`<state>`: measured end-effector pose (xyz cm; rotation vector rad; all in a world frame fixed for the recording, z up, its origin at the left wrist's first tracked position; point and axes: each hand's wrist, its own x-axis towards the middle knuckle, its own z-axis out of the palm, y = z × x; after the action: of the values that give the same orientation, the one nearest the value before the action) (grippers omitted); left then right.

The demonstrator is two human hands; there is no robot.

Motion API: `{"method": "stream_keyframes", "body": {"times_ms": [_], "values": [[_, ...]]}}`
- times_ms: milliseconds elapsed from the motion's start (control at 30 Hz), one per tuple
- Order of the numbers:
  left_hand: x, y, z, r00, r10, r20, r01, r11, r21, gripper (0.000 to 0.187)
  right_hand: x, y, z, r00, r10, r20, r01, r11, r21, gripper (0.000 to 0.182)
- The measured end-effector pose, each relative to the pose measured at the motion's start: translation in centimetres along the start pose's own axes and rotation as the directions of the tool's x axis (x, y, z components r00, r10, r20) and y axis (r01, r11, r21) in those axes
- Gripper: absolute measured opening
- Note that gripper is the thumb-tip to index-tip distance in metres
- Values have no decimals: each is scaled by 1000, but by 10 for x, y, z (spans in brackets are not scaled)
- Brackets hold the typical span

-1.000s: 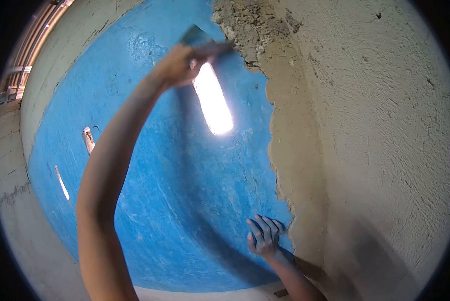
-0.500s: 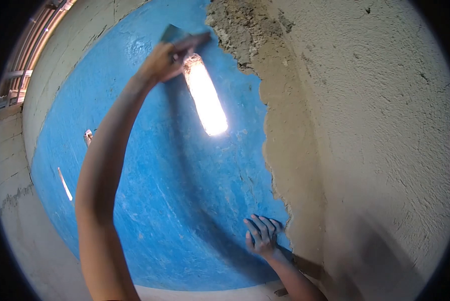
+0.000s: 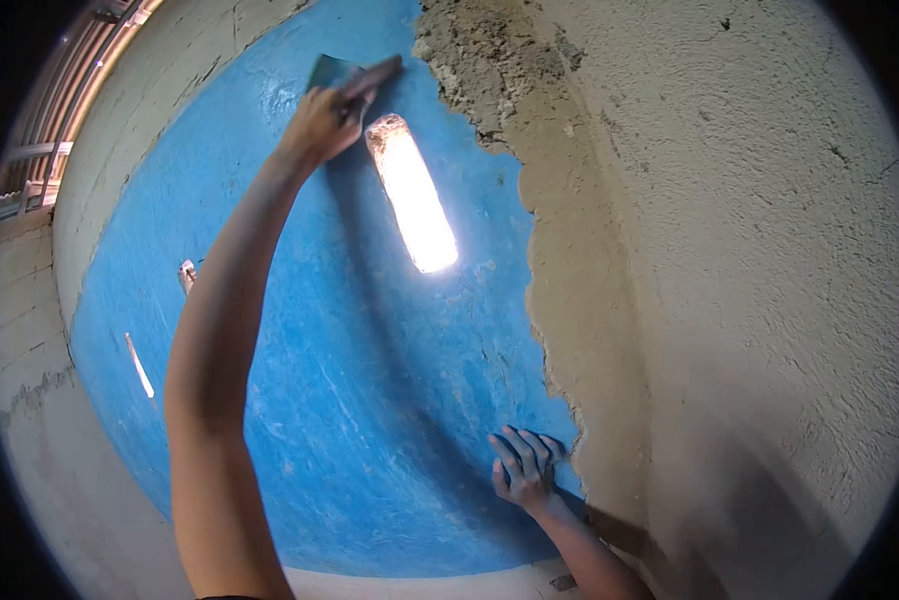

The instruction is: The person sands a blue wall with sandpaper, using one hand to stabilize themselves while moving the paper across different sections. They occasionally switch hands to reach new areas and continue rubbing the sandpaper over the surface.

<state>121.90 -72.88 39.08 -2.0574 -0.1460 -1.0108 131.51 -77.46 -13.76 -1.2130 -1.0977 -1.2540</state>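
Observation:
High on the blue wall (image 3: 299, 420), my left hand (image 3: 324, 122) is closed around the handle of a plastering trowel (image 3: 373, 76). Its dark, flat blade reaches out to the left of the handle, close to or against the blue surface; fingers partly cover it. Just below and right of this hand is a bright slot-shaped opening (image 3: 414, 210) in the wall. Lower down on the right, my right hand (image 3: 525, 472) lies against the blue wall with fingers spread and nothing in it. Its fingertips are near the ragged edge of the blue coat.
A strip of bare tan plaster (image 3: 589, 330) and crumbling rough masonry (image 3: 484, 65) border the blue on the right. Beyond is a rough grey side wall (image 3: 759, 220). Smaller openings, such as a narrow slit (image 3: 139, 365), show at left. Metal roofing (image 3: 69, 100) is at upper left.
My left hand and the trowel have shifted slightly left, and the trowel is less blurred. My right hand stays at the same spot on the wall.

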Motion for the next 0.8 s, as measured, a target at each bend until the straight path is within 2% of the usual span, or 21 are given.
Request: {"method": "stream_keyframes", "body": {"times_ms": [33, 67, 167, 200, 233, 300, 333, 367, 400, 433, 500, 567, 633, 700, 733, 800], "values": [[-1, -1, 9, 994, 109, -27, -109, 994, -4, 46, -2, 1, 2, 1000, 8, -4, -7, 1000, 30, 34], [-4, -11, 26, 911, 403, -85, -404, 915, 5, 45, 1, 2, 1, 1000, 3, -3, -3, 1000, 24, 35], [-11, -7, 12, 955, 296, -16, -294, 953, 76, 43, 0, 1, 0, 1000, -12, 12, 12, 1000, 18, 35], [-4, 0, -3, 996, -84, -16, 83, 995, -47, 50, -1, 0, 0, 1000, -11, 12, 11, 1000, 16, 35], [-1, -5, -2, 993, -69, -90, 67, 997, -29, 50, -1, 0, 1, 1000, -7, 7, 7, 1000, 7, 36], [-4, -3, 7, 994, 92, -54, -92, 996, -12, 47, -3, 1, 3, 1000, 7, -1, -7, 1000, 19, 36], [-9, 6, 19, 928, 351, -121, -344, 936, 80, 45, -2, 2, 2, 1000, 2, -1, -2, 1000, 21, 36], [-14, 16, 31, 792, 584, -178, -550, 809, 209, 42, 1, 2, 1, 1000, -1, -4, 1, 1000, 26, 36], [-16, 12, 25, 816, 555, -160, -547, 832, 98, 41, 1, 1, 0, 1000, -6, 6, 6, 999, 37, 35], [-15, 10, 9, 987, 161, -18, -160, 987, 14, 42, 0, 1, -2, 1000, -17, 14, 17, 1000, 14, 35], [2, -15, -2, 979, -141, -148, 128, 987, -96, 44, -2, 1, 1, 1000, -6, 5, 6, 1000, 18, 35], [2, -18, 21, 984, 149, -96, -149, 989, 1, 43, -2, 1, 0, 1000, -2, 6, 2, 1000, 14, 35], [-14, 11, 22, 858, 488, -163, -476, 873, 107, 42, 2, 4, 0, 1000, -11, -10, 11, 999, 32, 35], [-9, 0, 14, 990, 105, -97, -100, 994, 51, 46, -1, 2, 0, 1000, -21, 12, 20, 999, 35, 36], [-2, -9, 13, 994, -95, -59, 97, 995, 30, 48, -3, 1, 0, 1000, -18, 14, 17, 999, 38, 37], [7, -16, 20, 952, 102, -288, -112, 994, -18, 44, -2, 0, 0, 1000, -1, -5, 1, 1000, 23, 37]]}}
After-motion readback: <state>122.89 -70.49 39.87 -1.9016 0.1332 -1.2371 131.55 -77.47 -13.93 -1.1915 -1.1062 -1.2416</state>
